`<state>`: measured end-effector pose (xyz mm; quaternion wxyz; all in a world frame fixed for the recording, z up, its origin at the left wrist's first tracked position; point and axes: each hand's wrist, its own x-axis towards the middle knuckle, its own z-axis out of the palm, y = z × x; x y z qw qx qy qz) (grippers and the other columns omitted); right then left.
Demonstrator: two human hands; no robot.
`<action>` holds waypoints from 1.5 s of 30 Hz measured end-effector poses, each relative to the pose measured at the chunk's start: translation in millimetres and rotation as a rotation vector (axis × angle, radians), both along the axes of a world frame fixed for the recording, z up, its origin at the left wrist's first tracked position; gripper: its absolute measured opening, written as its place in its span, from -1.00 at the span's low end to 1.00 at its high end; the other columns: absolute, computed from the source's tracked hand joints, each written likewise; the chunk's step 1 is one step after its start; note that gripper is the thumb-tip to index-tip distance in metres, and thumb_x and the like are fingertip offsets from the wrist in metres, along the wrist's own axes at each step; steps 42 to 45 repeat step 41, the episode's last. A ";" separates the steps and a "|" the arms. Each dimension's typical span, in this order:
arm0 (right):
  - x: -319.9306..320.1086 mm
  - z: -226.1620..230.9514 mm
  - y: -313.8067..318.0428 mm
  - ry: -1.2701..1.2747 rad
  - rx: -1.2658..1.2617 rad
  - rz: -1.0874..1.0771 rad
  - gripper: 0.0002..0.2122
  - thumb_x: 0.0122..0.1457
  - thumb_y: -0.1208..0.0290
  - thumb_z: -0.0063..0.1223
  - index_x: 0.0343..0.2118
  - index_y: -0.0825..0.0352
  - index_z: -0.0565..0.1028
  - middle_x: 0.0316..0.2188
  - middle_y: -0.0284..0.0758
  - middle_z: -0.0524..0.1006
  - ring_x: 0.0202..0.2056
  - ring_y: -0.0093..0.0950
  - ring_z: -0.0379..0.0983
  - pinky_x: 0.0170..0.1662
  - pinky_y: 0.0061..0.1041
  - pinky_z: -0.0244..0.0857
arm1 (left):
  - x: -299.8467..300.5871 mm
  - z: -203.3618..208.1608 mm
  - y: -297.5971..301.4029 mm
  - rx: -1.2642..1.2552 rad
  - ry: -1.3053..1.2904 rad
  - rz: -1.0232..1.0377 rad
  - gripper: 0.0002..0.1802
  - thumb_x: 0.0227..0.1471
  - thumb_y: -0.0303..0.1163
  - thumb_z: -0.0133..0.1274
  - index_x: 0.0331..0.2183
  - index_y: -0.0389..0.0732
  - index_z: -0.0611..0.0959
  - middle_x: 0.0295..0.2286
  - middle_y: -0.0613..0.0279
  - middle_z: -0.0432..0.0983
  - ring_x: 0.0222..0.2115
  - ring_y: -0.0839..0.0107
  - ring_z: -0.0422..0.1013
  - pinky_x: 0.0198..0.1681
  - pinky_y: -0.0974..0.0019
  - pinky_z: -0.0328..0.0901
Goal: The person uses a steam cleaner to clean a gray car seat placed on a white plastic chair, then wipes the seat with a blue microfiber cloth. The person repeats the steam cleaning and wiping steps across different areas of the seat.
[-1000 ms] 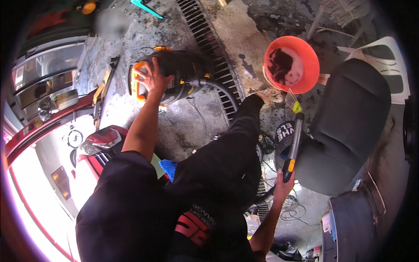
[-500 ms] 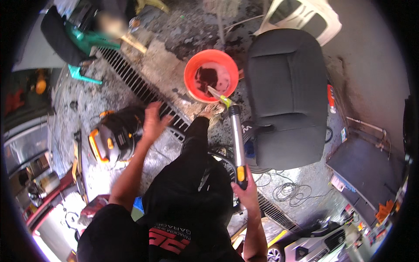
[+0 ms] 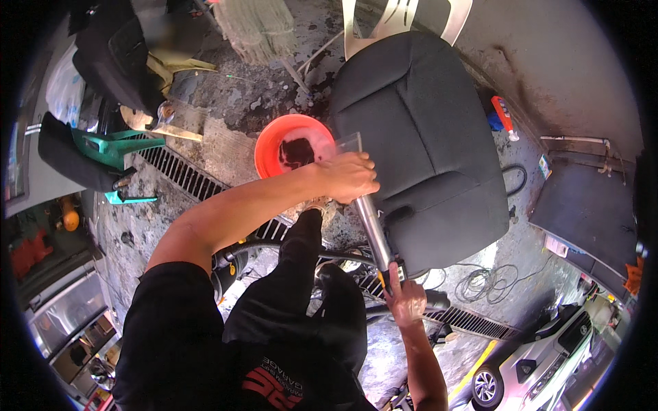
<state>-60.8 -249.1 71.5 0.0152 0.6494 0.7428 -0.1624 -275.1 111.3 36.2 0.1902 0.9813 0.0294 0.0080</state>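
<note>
My left hand (image 3: 346,177) is closed around the front end of a vacuum wand (image 3: 373,229), just behind its clear flat nozzle (image 3: 350,142). Fingers of my right hand (image 3: 406,301) wrap round the wand's dark handle at the lower end. The nozzle tip lies at the left edge of a dark grey car seat (image 3: 432,151); whether it touches the fabric I cannot tell. Partly behind my left wrist stands an orange-red bucket (image 3: 264,147) with foamy liquid and something dark in it. A black hose (image 3: 274,244) runs across near my legs.
A white plastic chair (image 3: 356,42) is behind the seat. Floor grates (image 3: 168,162) cross the ground. Loose cable (image 3: 486,282) lies right of my legs. A mop head (image 3: 255,31) hangs at the far side, and a red bottle (image 3: 504,115) lies by the wall.
My left hand has come across from the left and closed on the wand's front end. The nozzle has moved from over the bucket to the seat's edge. The view has shifted.
</note>
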 end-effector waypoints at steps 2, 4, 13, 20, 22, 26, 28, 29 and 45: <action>6.0 -20.9 26.9 -0.044 0.020 -0.042 0.07 -0.15 0.20 0.52 0.53 0.06 0.22 -0.49 -0.29 0.41 -0.45 -0.25 0.44 -0.29 -0.13 0.36 | 16.8 -11.1 24.4 0.087 -0.087 0.029 -0.82 -0.14 -0.33 0.30 -0.45 -0.11 0.62 -0.44 0.26 0.52 -0.24 0.24 0.52 -0.03 0.17 0.36; 7.4 -32.6 60.2 -0.096 0.017 -0.068 -0.05 -0.02 0.08 0.46 0.50 0.00 0.27 -0.50 -0.30 0.40 -0.45 -0.26 0.44 -0.30 -0.19 0.38 | 18.3 -25.2 51.8 0.118 -0.105 0.046 -0.84 -0.09 -0.34 0.25 -0.44 -0.12 0.60 -0.42 0.27 0.53 -0.23 0.27 0.51 -0.02 0.20 0.35; 23.9 -44.9 131.8 0.394 -0.335 -0.282 -0.16 0.30 -0.04 0.27 0.54 0.06 0.11 -0.20 0.02 0.68 -0.27 0.10 0.64 -0.21 0.03 0.51 | 7.3 -78.5 78.4 0.064 -0.109 0.104 -0.74 -0.17 -0.25 0.35 -0.38 -0.06 0.64 -0.33 0.34 0.54 -0.15 0.33 0.48 0.08 0.22 0.29; 28.5 -34.8 138.2 0.329 -0.433 -0.283 -0.13 0.29 -0.12 0.26 0.54 0.13 0.11 -0.37 0.02 0.64 -0.38 0.08 0.62 -0.27 0.04 0.48 | 10.0 -75.6 78.7 -0.020 -0.070 0.154 -0.73 -0.16 -0.28 0.35 -0.35 -0.09 0.67 -0.32 0.34 0.53 -0.12 0.32 0.46 0.12 0.22 0.28; 34.0 -28.5 141.5 0.315 -0.435 -0.268 -0.13 0.29 -0.11 0.26 0.54 0.13 0.11 -0.40 0.00 0.63 -0.40 0.07 0.61 -0.29 0.04 0.47 | 12.6 -70.2 72.9 -0.035 -0.064 0.204 -0.74 -0.15 -0.28 0.35 -0.35 -0.09 0.67 -0.30 0.35 0.53 -0.10 0.32 0.45 0.13 0.22 0.28; 37.8 -18.5 132.3 0.334 -0.465 -0.296 -0.15 0.30 -0.08 0.26 0.53 0.14 0.12 -0.32 0.03 0.64 -0.36 0.08 0.61 -0.27 0.02 0.48 | 21.4 -63.3 56.6 -0.016 -0.020 0.236 -0.78 -0.10 -0.29 0.31 -0.35 -0.09 0.67 -0.29 0.34 0.53 -0.09 0.33 0.45 0.14 0.20 0.29; 39.8 -16.2 120.2 0.378 -0.454 -0.322 -0.16 0.30 -0.07 0.26 0.53 0.14 0.12 -0.28 0.04 0.65 -0.33 0.09 0.61 -0.24 0.01 0.48 | 28.5 -63.8 43.5 -0.011 -0.024 0.243 -0.82 -0.07 -0.30 0.29 -0.36 -0.09 0.67 -0.29 0.33 0.53 -0.09 0.32 0.45 0.15 0.19 0.29; 43.7 -18.7 112.7 0.356 -0.492 -0.328 -0.16 0.29 -0.06 0.27 0.52 0.13 0.13 -0.22 0.05 0.66 -0.28 0.09 0.62 -0.20 0.01 0.49 | 32.4 -64.4 36.1 -0.020 -0.045 0.258 -0.83 -0.08 -0.32 0.27 -0.38 -0.10 0.64 -0.31 0.31 0.51 -0.10 0.30 0.44 0.16 0.18 0.30; 97.3 -24.1 57.6 0.130 -0.690 -0.293 -0.07 0.25 -0.11 0.32 0.56 0.00 0.03 -0.29 0.00 0.69 -0.27 0.05 0.66 -0.18 -0.02 0.51 | 71.5 -85.2 -47.4 -0.037 -0.070 0.364 -0.77 -0.15 -0.32 0.28 -0.40 -0.14 0.61 -0.30 0.22 0.49 -0.04 0.18 0.44 0.25 0.16 0.29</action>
